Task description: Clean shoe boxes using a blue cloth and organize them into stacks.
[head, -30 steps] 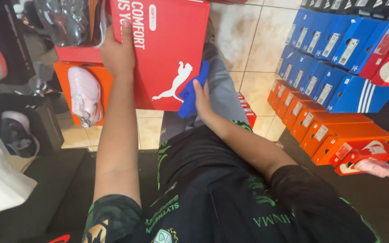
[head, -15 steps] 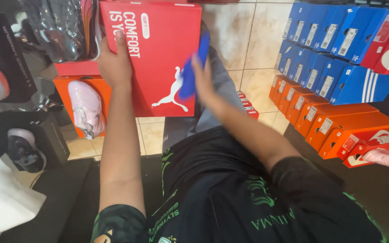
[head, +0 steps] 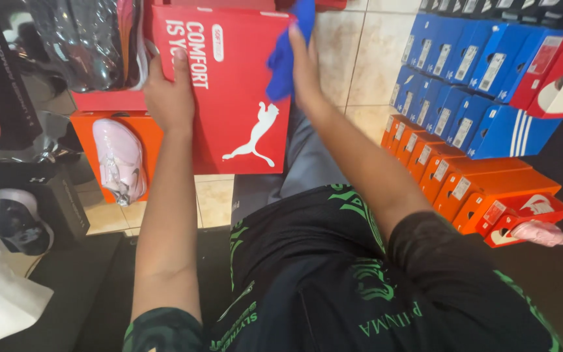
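You're in a shoe shop with beige glossy floor tiles (head: 373, 58) and cardboard boxes stacked all around. Off past your right fingers there's a wall of blue shoe boxes (head: 464, 85), with orange shoe boxes (head: 477, 189) below them, and a pink shoe (head: 539, 233) sits on one. Left of your left fingers, a pale pink sneaker (head: 120, 160) rests on an orange box (head: 86, 140), with a plastic-wrapped shoe (head: 86, 39) above it. Your left hand (head: 169, 94) grips the left edge of the flat red shoe box (head: 236, 111), thumb on its face. Your right hand (head: 304, 65) presses a soft blue cloth (head: 288, 52) against the box's upper right corner, fingers wrapped around it. Compared to half a second ago, the cloth has slid up from the box's middle.
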